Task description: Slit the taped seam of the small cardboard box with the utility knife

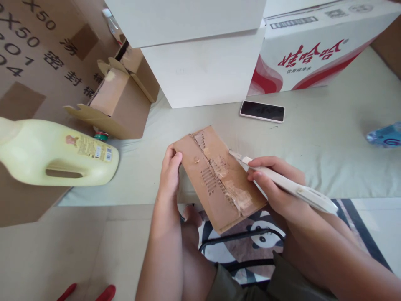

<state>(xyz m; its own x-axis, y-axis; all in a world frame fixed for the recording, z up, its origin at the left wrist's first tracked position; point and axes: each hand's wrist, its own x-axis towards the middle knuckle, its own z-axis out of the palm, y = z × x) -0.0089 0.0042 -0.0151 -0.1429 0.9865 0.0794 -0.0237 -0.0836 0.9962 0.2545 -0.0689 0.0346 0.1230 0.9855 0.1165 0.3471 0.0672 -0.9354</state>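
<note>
A worn brown cardboard box [196, 167] tilts in front of me over the near edge of the table. Its face has a seam down the middle, with torn strips and ribbed patches where the surface has peeled. My left hand [171, 169] grips the box's left edge, thumb on top and the other fingers mostly hidden behind. In my right hand [275, 179] is a white utility knife [291, 188], its handle running back across the palm. The knife's blade points at the upper right edge of the box; whether it touches is unclear.
White boxes [203, 71] and a red-and-white carton [300, 62] stand at the back. A phone [262, 111] lies before them. On the left are a pale yellow jug [56, 152] and small cardboard boxes [125, 104]. A blue bottle [385, 136] lies right.
</note>
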